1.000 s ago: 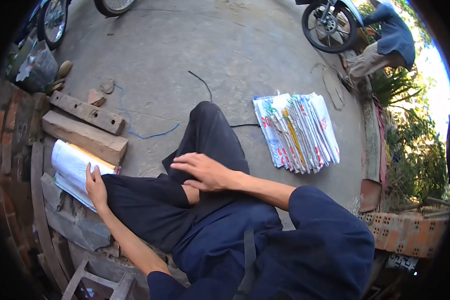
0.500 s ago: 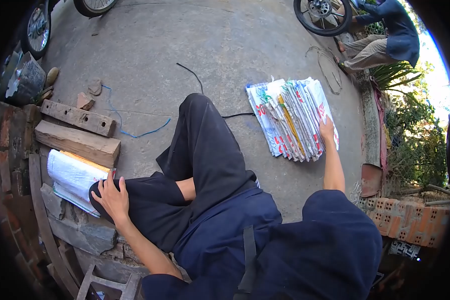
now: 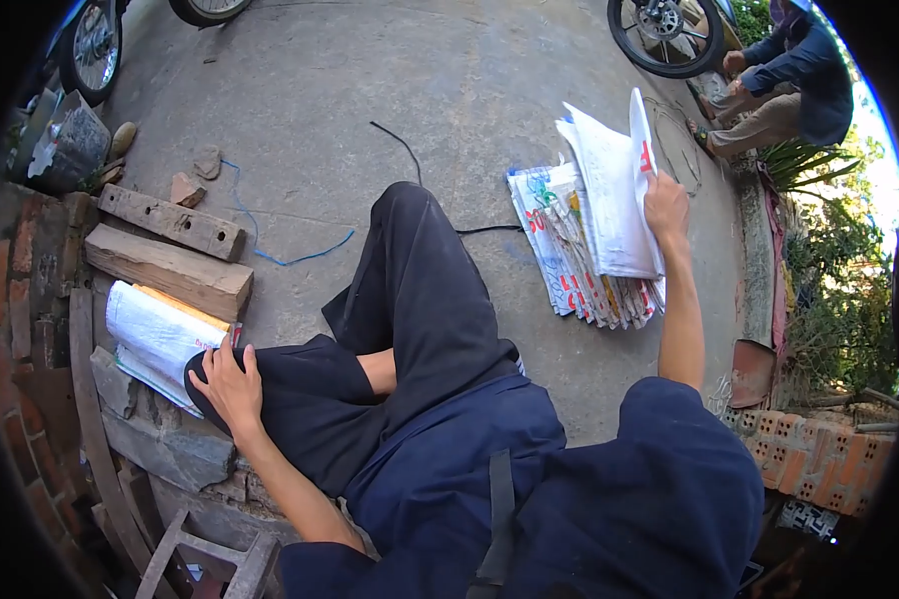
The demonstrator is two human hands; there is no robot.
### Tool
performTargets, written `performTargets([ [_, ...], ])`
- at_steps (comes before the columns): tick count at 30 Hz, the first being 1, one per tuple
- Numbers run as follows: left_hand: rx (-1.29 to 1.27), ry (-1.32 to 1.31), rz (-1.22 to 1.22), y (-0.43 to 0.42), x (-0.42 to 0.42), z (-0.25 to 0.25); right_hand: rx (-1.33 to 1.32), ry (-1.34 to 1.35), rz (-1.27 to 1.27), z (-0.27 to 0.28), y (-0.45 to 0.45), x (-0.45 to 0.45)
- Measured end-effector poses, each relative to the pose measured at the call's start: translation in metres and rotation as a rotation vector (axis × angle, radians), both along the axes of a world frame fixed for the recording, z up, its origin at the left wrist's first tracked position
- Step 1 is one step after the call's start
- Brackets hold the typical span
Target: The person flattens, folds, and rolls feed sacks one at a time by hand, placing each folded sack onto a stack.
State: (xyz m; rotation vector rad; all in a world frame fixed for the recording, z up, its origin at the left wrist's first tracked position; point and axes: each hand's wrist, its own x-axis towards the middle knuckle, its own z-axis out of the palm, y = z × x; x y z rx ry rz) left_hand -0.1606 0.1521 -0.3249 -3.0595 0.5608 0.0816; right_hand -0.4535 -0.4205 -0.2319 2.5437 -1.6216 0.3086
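My right hand (image 3: 667,210) grips the edge of a folded white sack (image 3: 609,190) with red print, lifted above the stack at the right. Beneath it, the stack of folded sacks (image 3: 547,235) lies on the concrete, partly covered by the raised one. My left hand (image 3: 230,387) rests on my left knee with its fingers spread, holding nothing. Close beyond that hand, a smaller pile of folded sacks (image 3: 160,334) lies on the stone ledge at the left.
Two wooden blocks (image 3: 170,270) and a bucket (image 3: 70,145) are at the left. Blue string (image 3: 285,262) and a black cord (image 3: 400,145) lie on the floor. Another person (image 3: 794,80) sits at the upper right near a motorcycle wheel (image 3: 666,38). Bricks (image 3: 809,461) line the lower right.
My right hand went from my lap to the stack, took hold of a sack and raised it. My left hand moved from the left pile onto my knee. The other person's posture changed.
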Motion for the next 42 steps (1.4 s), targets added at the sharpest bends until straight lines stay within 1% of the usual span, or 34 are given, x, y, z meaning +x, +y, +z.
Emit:
performTargets([
  [2,-0.017,-0.007,-0.001,0.0,0.0,0.001,0.026,-0.125,0.092,0.033,0.015,0.03],
  [4,-0.054,-0.033,-0.003,0.004,-0.002,-0.001,0.059,-0.256,0.231,0.061,0.033,0.053],
  [5,-0.062,-0.026,0.0,0.005,-0.003,0.001,0.116,-0.347,0.323,0.073,0.041,0.061],
  [7,-0.087,-0.023,0.012,0.006,-0.006,0.006,0.27,-0.445,0.485,0.102,0.064,0.076],
  [9,-0.152,-0.033,0.022,0.009,-0.007,0.004,0.545,-0.682,0.626,0.115,0.084,0.088],
  [11,-0.208,-0.008,0.046,0.008,-0.006,0.006,0.534,-0.777,0.687,0.141,0.127,0.105],
  [13,-0.346,0.017,0.061,0.005,-0.006,0.009,0.424,-0.746,0.732,0.158,0.14,0.108],
  [15,-0.683,0.187,0.06,-0.002,-0.005,0.007,0.363,-0.871,0.815,0.169,0.159,0.119],
  [16,-0.824,0.301,0.072,-0.016,-0.014,0.018,0.375,-0.98,0.806,0.173,0.169,0.128],
  [17,-0.914,0.394,-0.029,-0.026,-0.021,0.018,0.387,-0.984,0.846,0.175,0.177,0.142],
  [19,-0.966,0.503,-0.307,-0.058,-0.041,0.029,0.382,-1.133,0.917,0.179,0.193,0.176],
  [20,-1.024,0.602,-0.405,-0.079,-0.053,0.028,0.298,-1.095,0.94,0.182,0.203,0.196],
  [21,-1.146,0.869,-0.424,-0.1,-0.064,0.026,0.256,-1.076,0.992,0.183,0.211,0.217],
  [22,-1.33,1.204,-0.37,-0.12,-0.08,0.026,0.208,-1.06,1.038,0.184,0.217,0.237],
  [23,-1.462,1.57,-0.293,-0.138,-0.092,0.025,0.247,-1.068,1.111,0.182,0.22,0.256],
  [24,-1.56,1.764,-0.265,-0.151,-0.093,0.031,0.221,-1.075,1.162,0.183,0.232,0.268],
  [26,-1.973,1.87,-0.173,-0.166,-0.078,0.049,0.127,-1.128,1.29,0.185,0.253,0.284],
  [27,-2.211,1.844,-0.147,-0.169,-0.064,0.051,0.059,-1.165,1.342,0.181,0.251,0.288],
  [28,-2.381,1.726,-0.139,-0.165,-0.048,0.059,-0.005,-1.201,1.391,0.177,0.244,0.288],
  [29,-2.543,1.589,-0.132,-0.159,-0.031,0.067,-0.008,-1.134,1.342,0.175,0.237,0.278],
  [30,-2.593,1.491,-0.138,-0.152,-0.014,0.064,0.008,-1.18,1.346,0.172,0.237,0.271],
  [31,-2.626,1.364,-0.082,-0.145,0.001,0.077,0.023,-1.232,1.35,0.168,0.236,0.266],
  [32,-2.655,1.239,-0.026,-0.138,0.014,0.089,-0.204,-1.11,1.341,0.159,0.228,0.259],
  [33,-2.687,1.195,-0.119,-0.133,0.027,0.084,-0.423,-0.971,1.313,0.145,0.215,0.247],
  [34,-2.749,1.252,-0.284,-0.132,0.043,0.069,-0.452,-0.873,1.302,0.121,0.198,0.232],
  [35,-2.741,1.245,-0.212,-0.131,0.051,0.066,-0.486,-0.772,1.288,0.096,0.186,0.217],
  [36,-2.729,1.237,-0.151,-0.131,0.061,0.065,-0.446,-0.773,1.291,0.08,0.196,0.204],
  [37,-2.709,1.204,-0.104,-0.133,0.072,0.057,-0.457,-0.776,1.287,0.047,0.193,0.188],
  [38,-2.674,1.211,-0.15,-0.136,0.079,0.04,-0.431,-0.695,1.411,0.027,0.194,0.167],
  [39,-2.636,1.217,-0.197,-0.139,0.085,0.028,-0.526,-0.391,1.403,0.003,0.196,0.135],
  [40,-2.65,1.22,-0.151,-0.144,0.081,0.026,-0.248,-0.16,1.402,-0.018,0.201,0.106],
  [41,-2.584,1.307,-0.091,-0.146,0.077,0.017,-0.046,0.192,1.329,-0.032,0.211,0.08],
  [42,-2.509,1.403,-0.019,-0.146,0.072,0.006,0.125,0.124,1.362,-0.064,0.212,0.055],
])
